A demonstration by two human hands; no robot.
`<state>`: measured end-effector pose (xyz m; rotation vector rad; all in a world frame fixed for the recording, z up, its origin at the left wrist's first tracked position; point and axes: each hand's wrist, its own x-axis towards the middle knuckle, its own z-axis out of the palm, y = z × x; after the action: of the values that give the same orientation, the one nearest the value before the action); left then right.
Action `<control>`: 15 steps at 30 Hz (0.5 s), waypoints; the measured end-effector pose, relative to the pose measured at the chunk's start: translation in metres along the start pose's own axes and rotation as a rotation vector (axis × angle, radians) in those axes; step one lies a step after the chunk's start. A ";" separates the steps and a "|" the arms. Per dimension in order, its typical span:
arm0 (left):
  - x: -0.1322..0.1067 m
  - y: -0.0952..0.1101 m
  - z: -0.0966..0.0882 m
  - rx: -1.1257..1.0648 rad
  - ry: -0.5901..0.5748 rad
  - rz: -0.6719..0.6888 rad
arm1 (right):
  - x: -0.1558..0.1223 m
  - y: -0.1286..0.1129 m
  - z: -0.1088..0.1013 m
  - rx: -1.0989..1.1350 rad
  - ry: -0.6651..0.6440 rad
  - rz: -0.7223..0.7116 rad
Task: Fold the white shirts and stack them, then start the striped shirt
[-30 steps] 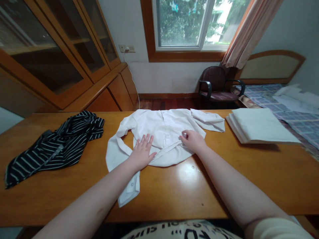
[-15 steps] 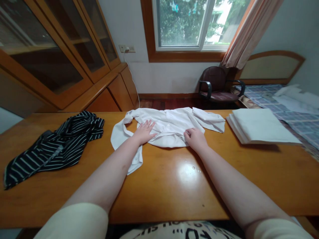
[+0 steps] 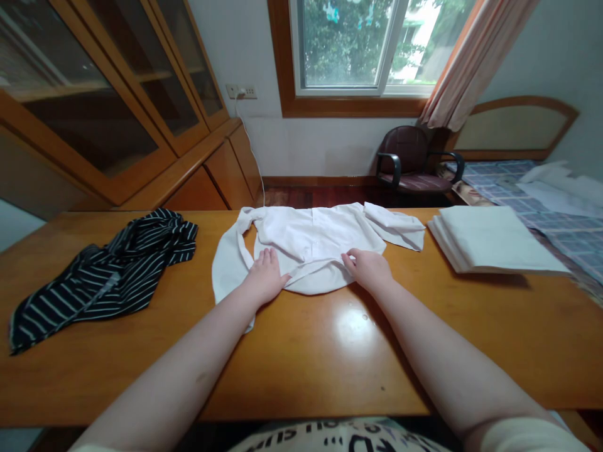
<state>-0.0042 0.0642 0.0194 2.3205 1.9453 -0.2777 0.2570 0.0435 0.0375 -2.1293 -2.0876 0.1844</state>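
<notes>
A white button-up shirt (image 3: 325,229) lies across the far side of the wooden table, its sleeves out to either side. The left sleeve bends down toward me, partly under my forearm. Flat on the shirt's lower left part rests my left hand (image 3: 266,276), fingers stretched out. My right hand (image 3: 370,269) pinches the shirt's lower front edge right of the button line, with fingers closed on the cloth. Between the hands the hem is wrinkled, and a layer of cloth hangs below it toward me.
On the left of the table (image 3: 301,376) lies a crumpled black-and-white striped garment (image 3: 113,276). A stack of white folded sheets or boards (image 3: 499,238) sits at the right. Beyond the table stand an armchair (image 3: 409,157), a glass-door cabinet (image 3: 160,138) and a bed (image 3: 513,182).
My left hand has slid toward me and slightly left over the shirt. My right hand has shifted slightly left and down. The shirt's lower edge now reaches nearer to me and its front looks flatter.
</notes>
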 end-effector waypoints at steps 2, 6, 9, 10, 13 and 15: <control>-0.015 0.000 -0.002 0.032 -0.062 -0.022 | 0.000 0.000 -0.001 -0.025 0.000 -0.103; -0.033 -0.005 -0.015 0.023 -0.169 -0.062 | 0.003 0.003 0.000 -0.044 0.010 -0.288; -0.036 -0.012 -0.029 -0.034 -0.215 -0.123 | 0.003 0.004 0.002 -0.059 0.019 -0.260; -0.035 -0.014 -0.034 -0.056 -0.222 -0.166 | 0.003 0.004 0.003 -0.060 0.026 -0.244; -0.031 -0.012 -0.043 -0.065 -0.173 -0.309 | 0.003 0.003 0.004 -0.049 0.039 -0.195; -0.028 -0.008 -0.041 -0.027 -0.067 -0.287 | 0.002 0.003 0.004 -0.039 0.047 -0.168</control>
<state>-0.0139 0.0468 0.0654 1.9839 2.2307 -0.3438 0.2592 0.0455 0.0332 -1.9453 -2.2460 0.0734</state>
